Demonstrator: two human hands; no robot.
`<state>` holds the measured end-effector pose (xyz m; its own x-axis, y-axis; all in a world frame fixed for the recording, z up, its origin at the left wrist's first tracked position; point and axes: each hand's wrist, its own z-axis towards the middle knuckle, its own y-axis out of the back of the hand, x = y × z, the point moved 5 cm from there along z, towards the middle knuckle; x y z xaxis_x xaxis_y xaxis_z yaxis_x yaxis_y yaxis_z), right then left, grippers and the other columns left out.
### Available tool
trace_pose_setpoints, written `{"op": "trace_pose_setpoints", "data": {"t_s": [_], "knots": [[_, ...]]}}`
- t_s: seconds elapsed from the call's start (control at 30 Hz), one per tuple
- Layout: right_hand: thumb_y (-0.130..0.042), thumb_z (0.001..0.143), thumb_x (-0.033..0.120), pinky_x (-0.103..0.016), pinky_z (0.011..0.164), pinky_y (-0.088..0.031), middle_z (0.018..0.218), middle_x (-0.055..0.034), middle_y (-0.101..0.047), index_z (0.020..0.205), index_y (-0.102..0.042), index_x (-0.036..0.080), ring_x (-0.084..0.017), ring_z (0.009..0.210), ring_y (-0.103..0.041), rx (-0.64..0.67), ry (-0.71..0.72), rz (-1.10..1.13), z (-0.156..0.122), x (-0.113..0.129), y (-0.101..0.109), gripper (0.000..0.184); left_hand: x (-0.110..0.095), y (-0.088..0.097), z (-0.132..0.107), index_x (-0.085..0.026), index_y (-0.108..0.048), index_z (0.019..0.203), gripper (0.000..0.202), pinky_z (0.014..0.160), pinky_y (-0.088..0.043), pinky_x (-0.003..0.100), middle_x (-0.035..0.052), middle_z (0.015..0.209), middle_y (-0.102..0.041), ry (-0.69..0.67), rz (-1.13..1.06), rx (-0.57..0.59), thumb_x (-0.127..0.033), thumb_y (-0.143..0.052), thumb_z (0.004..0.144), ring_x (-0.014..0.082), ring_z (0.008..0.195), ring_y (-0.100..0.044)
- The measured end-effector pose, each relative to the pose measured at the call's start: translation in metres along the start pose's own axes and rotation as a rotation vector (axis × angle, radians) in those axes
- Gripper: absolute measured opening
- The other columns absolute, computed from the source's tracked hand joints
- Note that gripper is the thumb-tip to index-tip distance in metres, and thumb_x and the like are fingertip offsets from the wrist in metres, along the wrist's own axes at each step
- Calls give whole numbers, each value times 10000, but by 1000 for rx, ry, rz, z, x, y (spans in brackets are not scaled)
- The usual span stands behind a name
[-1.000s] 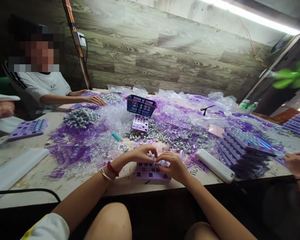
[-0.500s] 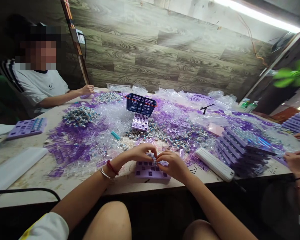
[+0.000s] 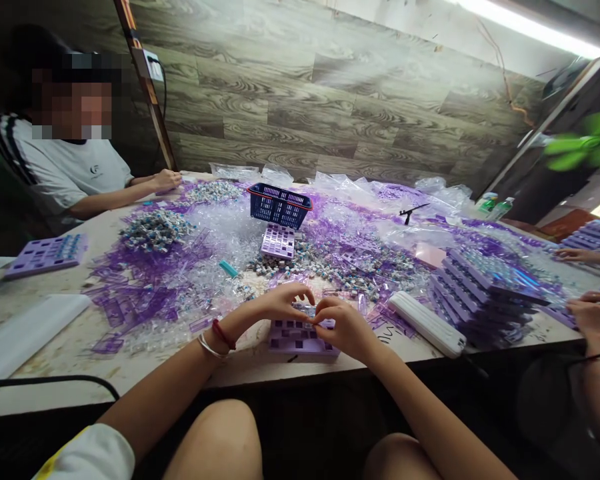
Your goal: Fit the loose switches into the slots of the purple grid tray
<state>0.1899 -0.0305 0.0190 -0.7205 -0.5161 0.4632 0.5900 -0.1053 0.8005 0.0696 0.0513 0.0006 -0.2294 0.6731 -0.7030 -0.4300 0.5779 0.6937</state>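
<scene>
Purple tray (image 3: 295,339) is sitting right at the near table edge (image 3: 130,380), and both hands are working over its far side. The left hand (image 3: 283,303) and right hand (image 3: 347,327) are curling in, fingertips meeting and pinching a small grey-blue piece (image 3: 307,310) just above the tray; it is too small to make out further. By the look of it, the piece is being set into one of the tray's square slots, which calls for squaring it to an open slot and pressing straight down. Room is tight: loose pieces (image 3: 330,263) are crowding just behind, a white case (image 3: 427,325) is lying near on the right, with stacked trays (image 3: 485,293) and a co-worker's hand (image 3: 593,317) beyond it.
</scene>
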Motion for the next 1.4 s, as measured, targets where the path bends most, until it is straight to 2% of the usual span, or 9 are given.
{"op": "trace_pose_setpoints", "data": {"t_s": [0.2, 0.33, 0.53, 0.67, 0.87, 1.03, 1.2, 1.27, 1.4], "knots": [[-726, 714, 228, -284, 618, -446, 700, -29, -623, 690, -749, 233, -167, 671, -585, -58, -243, 73, 0, -10, 0, 33, 4, -3, -2, -178, -599, 1072, 398, 834, -414, 275, 46, 1077, -629, 61, 34, 51, -374, -712, 745, 196, 980, -560], [-773, 656, 312, -283, 605, -430, 691, -22, -610, 672, -703, 197, -184, 686, -578, -33, -373, 117, 3, -16, -3, 135, -4, -5, -4, -189, -601, 1066, 372, 816, -414, 262, 33, 1056, -626, 42, 36, 84, -368, -699, 755, 186, 963, -554], [-829, 522, 371, -308, 651, -475, 860, -57, -599, 874, -636, 155, -218, 805, -579, -83, -443, 108, -4, -32, -2, 456, -6, -8, -4, -176, -556, 1138, 496, 781, -429, 263, 53, 1074, -604, 77, 65, 90, -322, -732, 698, 198, 951, -551], [-827, 514, 391, -300, 627, -492, 851, -48, -593, 941, -606, 148, -194, 758, -582, -44, -520, 178, -11, -48, -8, 538, -4, -14, -4, -154, -576, 1090, 465, 759, -422, 280, 65, 1034, -599, 147, 210, 125, -327, -716, 681, 218, 929, -544], [-834, 516, 357, -303, 608, -515, 947, -85, -598, 1053, -567, 149, -207, 790, -603, -68, -579, 307, -14, -59, -16, 636, -10, -14, -2, -147, -612, 964, 394, 698, -413, 279, 50, 923, -614, 148, 251, -2, -292, -717, 613, 215, 832, -547], [-812, 575, 350, -338, 671, -532, 975, -95, -603, 1120, -537, 166, -219, 827, -611, -89, -513, 383, -12, -59, -15, 637, -24, -2, -3, -157, -611, 973, 401, 765, -420, 300, 65, 977, -612, 37, 260, -142, -281, -717, 607, 232, 889, -555], [-805, 598, 330, -395, 784, -525, 1083, -103, -560, 1201, -524, 209, -242, 946, -579, -191, -379, 256, -10, -46, 1, 676, -25, 1, -5, -150, -601, 1016, 397, 798, -427, 306, 77, 1020, -592, -5, 269, -142, -284, -691, 653, 235, 934, -544], [-780, 644, 282, -406, 844, -505, 1116, -88, -544, 1154, -572, 249, -249, 1032, -551, -206, -249, 184, -7, -33, 7, 552, -21, 0, -4, -157, -601, 1014, 382, 805, -425, 302, 67, 1013, -592, -2, 272, -125, -266, -684, 657, 232, 941, -540], [-705, 737, 164, -414, 906, -467, 1020, -62, -609, 834, -690, 247, -235, 1027, -570, -120, 10, 74, -1, -9, 9, 128, -17, -3, -4, -171, -614, 985, 337, 780, -417, 282, 40, 951, -598, 16, 279, -81, -250, -683, 665, 212, 904, -540]]}}
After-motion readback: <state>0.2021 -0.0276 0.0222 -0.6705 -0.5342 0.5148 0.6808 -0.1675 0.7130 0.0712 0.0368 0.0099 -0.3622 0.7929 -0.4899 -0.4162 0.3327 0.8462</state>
